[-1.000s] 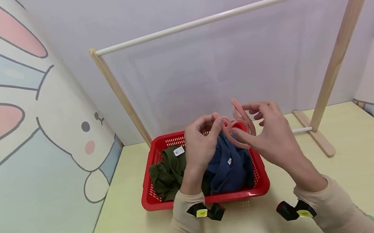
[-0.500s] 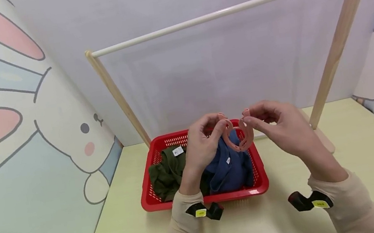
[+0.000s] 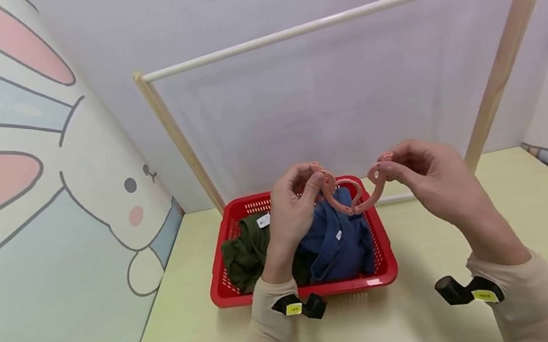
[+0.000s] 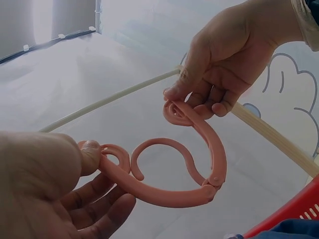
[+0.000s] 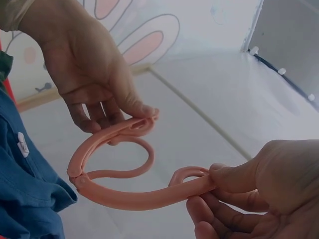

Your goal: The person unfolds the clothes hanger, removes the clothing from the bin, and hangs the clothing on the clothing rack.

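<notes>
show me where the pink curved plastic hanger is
In the head view, the pink hanger is right of centre, pinched by left hand and right hand, seen over the far right corner of the red plastic basket.

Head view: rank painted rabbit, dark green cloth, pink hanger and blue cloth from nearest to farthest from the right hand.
1. Pink hanger: one end pinched by the right hand.
2. Blue cloth: right half of the red basket.
3. Dark green cloth: mostly the basket's left half.
4. Painted rabbit: far left, beyond the basket.
</notes>
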`<move>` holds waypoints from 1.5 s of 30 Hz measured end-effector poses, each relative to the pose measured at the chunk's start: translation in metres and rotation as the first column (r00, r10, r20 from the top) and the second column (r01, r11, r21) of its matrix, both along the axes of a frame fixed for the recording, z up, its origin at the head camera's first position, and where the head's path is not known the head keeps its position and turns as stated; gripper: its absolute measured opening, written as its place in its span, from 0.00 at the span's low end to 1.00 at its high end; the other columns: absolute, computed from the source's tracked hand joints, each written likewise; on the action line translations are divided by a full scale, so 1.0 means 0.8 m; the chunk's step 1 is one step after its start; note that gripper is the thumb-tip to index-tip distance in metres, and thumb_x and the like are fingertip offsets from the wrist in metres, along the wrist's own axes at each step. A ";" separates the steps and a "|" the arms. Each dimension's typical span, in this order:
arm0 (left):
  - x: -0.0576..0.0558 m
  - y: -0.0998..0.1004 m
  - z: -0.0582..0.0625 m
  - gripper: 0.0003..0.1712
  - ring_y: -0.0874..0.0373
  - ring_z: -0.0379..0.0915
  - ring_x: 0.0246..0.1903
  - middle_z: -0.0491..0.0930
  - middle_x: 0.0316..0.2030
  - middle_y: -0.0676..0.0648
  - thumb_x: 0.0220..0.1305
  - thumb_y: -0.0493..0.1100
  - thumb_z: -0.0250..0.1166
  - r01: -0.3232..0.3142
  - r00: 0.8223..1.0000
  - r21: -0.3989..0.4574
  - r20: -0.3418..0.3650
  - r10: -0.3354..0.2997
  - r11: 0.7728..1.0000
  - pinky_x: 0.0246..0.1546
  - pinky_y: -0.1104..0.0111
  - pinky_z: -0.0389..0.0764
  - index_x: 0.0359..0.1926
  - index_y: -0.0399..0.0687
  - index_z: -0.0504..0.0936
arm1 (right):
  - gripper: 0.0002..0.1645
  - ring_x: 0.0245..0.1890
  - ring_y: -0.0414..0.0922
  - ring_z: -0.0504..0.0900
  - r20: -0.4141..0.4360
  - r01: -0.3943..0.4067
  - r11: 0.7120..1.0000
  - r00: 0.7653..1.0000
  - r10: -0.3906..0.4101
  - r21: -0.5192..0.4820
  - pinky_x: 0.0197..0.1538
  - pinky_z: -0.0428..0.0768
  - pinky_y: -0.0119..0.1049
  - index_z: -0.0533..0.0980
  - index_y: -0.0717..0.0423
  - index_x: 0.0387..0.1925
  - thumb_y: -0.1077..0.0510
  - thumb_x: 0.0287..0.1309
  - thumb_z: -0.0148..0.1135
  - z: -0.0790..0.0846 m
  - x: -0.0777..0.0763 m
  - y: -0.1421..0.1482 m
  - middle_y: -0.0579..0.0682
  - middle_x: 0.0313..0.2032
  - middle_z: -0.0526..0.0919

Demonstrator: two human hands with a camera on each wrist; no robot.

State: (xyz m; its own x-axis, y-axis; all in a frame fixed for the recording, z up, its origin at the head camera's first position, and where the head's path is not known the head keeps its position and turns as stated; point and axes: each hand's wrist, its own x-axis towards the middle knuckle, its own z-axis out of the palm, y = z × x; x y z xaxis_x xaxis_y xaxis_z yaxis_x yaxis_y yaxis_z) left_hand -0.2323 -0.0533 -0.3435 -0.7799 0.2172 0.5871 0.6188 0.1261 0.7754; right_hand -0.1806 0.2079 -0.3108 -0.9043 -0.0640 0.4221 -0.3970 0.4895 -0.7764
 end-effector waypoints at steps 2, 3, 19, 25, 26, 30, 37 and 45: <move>-0.001 -0.002 0.001 0.11 0.48 0.87 0.41 0.88 0.47 0.38 0.82 0.38 0.66 -0.010 1.000 0.029 0.010 0.009 1.000 0.43 0.50 0.93 0.57 0.35 0.86 | 0.12 0.43 0.35 0.89 0.013 0.018 1.000 1.000 -0.018 -0.005 0.47 0.82 0.20 0.87 0.53 0.56 0.53 0.80 0.69 0.000 -0.001 0.004 0.49 0.49 0.94; -0.002 -0.003 0.002 0.11 0.48 0.87 0.42 0.88 0.47 0.38 0.82 0.38 0.66 -0.013 1.000 0.041 0.015 0.012 0.999 0.43 0.51 0.94 0.57 0.36 0.86 | 0.13 0.43 0.35 0.89 0.015 0.028 1.000 0.999 -0.028 -0.005 0.46 0.83 0.21 0.87 0.53 0.56 0.52 0.80 0.69 0.000 -0.001 0.006 0.48 0.48 0.94; -0.003 -0.011 0.006 0.12 0.44 0.92 0.46 0.88 0.49 0.36 0.82 0.38 0.66 -0.047 0.996 0.105 0.080 0.038 0.993 0.42 0.58 0.94 0.58 0.36 0.85 | 0.20 0.45 0.40 0.91 0.051 0.138 0.980 0.990 -0.132 -0.143 0.50 0.86 0.22 0.86 0.52 0.58 0.44 0.77 0.70 0.000 -0.001 -0.005 0.45 0.49 0.92; -0.004 -0.016 0.007 0.12 0.40 0.92 0.47 0.86 0.49 0.33 0.83 0.37 0.64 -0.028 0.997 0.165 0.082 0.014 0.986 0.39 0.57 0.94 0.59 0.33 0.84 | 0.19 0.44 0.39 0.91 0.035 0.138 0.966 0.990 -0.133 -0.221 0.50 0.86 0.22 0.85 0.58 0.59 0.49 0.79 0.70 -0.002 -0.004 -0.005 0.41 0.47 0.93; -0.004 -0.017 0.007 0.12 0.40 0.92 0.48 0.86 0.48 0.33 0.83 0.37 0.64 -0.028 0.997 0.171 0.080 0.015 0.985 0.39 0.57 0.94 0.58 0.33 0.83 | 0.19 0.44 0.39 0.92 0.035 0.137 0.962 0.991 -0.132 -0.237 0.50 0.87 0.23 0.85 0.58 0.59 0.49 0.79 0.69 -0.002 -0.005 -0.004 0.40 0.46 0.93; -0.006 -0.019 0.007 0.12 0.41 0.92 0.48 0.86 0.47 0.34 0.83 0.38 0.64 -0.048 0.996 0.191 0.082 0.033 0.981 0.37 0.57 0.93 0.58 0.33 0.84 | 0.17 0.39 0.39 0.93 0.049 0.117 0.939 0.993 -0.107 -0.323 0.47 0.88 0.24 0.85 0.63 0.57 0.54 0.78 0.70 -0.002 -0.009 -0.002 0.39 0.44 0.94; -0.007 -0.019 0.008 0.12 0.41 0.92 0.48 0.85 0.47 0.33 0.83 0.37 0.64 -0.059 0.996 0.213 0.082 0.042 0.975 0.37 0.57 0.93 0.58 0.33 0.83 | 0.13 0.34 0.38 0.93 0.083 0.120 0.898 0.992 -0.093 -0.424 0.43 0.89 0.26 0.83 0.64 0.53 0.59 0.76 0.71 -0.003 -0.013 0.004 0.41 0.39 0.94; -0.006 -0.020 0.009 0.13 0.40 0.92 0.48 0.85 0.47 0.33 0.83 0.37 0.64 -0.074 0.994 0.246 0.092 0.053 0.966 0.38 0.58 0.93 0.59 0.31 0.83 | 0.09 0.33 0.40 0.94 0.068 0.065 0.862 0.997 -0.036 -0.503 0.41 0.90 0.30 0.84 0.60 0.52 0.65 0.75 0.70 -0.004 -0.016 0.005 0.45 0.39 0.93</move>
State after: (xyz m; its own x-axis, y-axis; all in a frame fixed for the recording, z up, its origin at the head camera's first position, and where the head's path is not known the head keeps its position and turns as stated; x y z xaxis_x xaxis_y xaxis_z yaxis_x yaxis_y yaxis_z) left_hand -0.2367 -0.0691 -0.3365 -0.8359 0.0207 0.5484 0.5474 -0.0402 0.8359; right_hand -0.1935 0.2119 -0.3141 -0.9227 0.1913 0.3348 -0.3328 0.0433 -0.9420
